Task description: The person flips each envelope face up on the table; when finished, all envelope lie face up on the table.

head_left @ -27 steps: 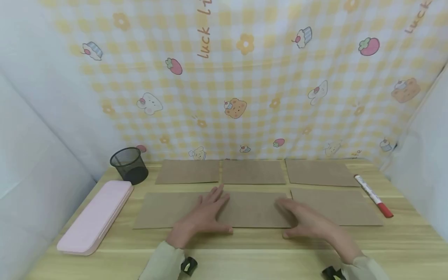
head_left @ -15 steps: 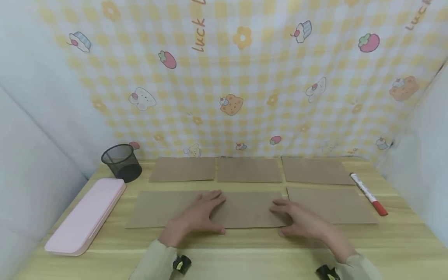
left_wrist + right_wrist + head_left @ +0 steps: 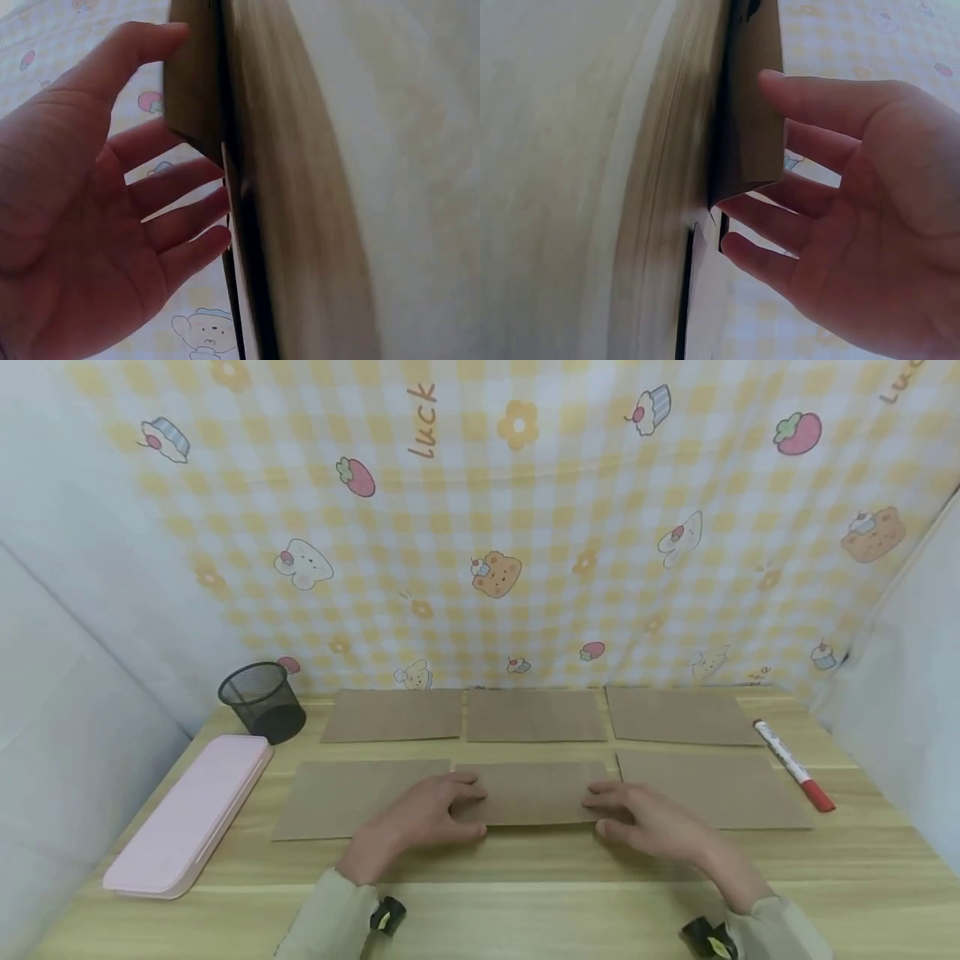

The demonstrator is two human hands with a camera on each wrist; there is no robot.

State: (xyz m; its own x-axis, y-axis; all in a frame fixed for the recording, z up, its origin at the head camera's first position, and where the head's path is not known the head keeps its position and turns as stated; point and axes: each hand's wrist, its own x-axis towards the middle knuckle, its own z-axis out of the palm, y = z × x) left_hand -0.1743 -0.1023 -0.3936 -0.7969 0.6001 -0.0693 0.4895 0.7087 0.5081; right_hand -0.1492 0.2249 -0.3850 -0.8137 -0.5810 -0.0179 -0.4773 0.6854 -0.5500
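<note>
The left hand and the right hand are each pinching a near corner of the middle brown paper sheet, both grips closing on it, thumb under and fingers on top. The sheet is lying in the front row on the tabletop, between two other sheets, near a red marker.

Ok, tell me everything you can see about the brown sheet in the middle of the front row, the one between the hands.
The brown sheet looks like plain kraft paper or thin card, rectangular and unmarked. It lies on the wooden table between two like sheets. The left hand and right hand pinch its near corners, lifting that edge slightly.
</note>
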